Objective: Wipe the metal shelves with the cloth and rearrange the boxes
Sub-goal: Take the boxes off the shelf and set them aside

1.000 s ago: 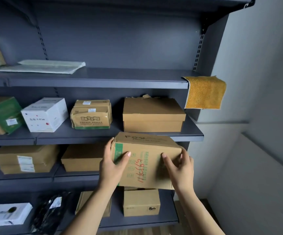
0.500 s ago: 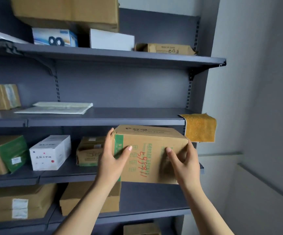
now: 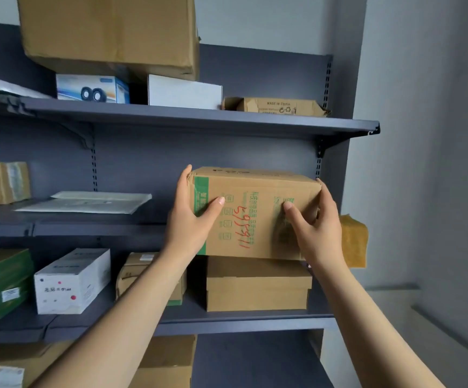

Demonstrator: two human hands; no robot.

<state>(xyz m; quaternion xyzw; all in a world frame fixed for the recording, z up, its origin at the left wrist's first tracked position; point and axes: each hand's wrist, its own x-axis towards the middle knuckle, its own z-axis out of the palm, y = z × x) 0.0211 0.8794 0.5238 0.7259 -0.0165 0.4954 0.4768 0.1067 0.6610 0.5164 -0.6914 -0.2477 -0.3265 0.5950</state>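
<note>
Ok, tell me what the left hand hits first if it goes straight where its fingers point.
The left hand, gripping the box, points up and inward. That line looks free until the grey back panel, probably; depth is unclear, so it could be the shelf above.

We spotted a pale padded envelope [image 3: 87,202] lying flat, mid-left; plain grey wall [image 3: 429,130] off right.

Nine brown boxes [image 3: 106,32] [image 3: 275,106] [image 3: 1,182] [image 3: 255,191] [image 3: 3,278] [image 3: 140,264] [image 3: 258,287] [image 3: 8,359] [image 3: 171,359], two white boxes [image 3: 185,92] [image 3: 71,281], one blue box [image 3: 92,89]: twelve in all. Two hands: one left hand [image 3: 191,222], one right hand [image 3: 317,231]. One cloth [image 3: 353,239]. Three shelves [image 3: 227,121] [image 3: 87,229] [image 3: 241,323] in plain sight. One pale envelope [image 3: 87,203], perhaps a second beneath; hard to tell.
</note>
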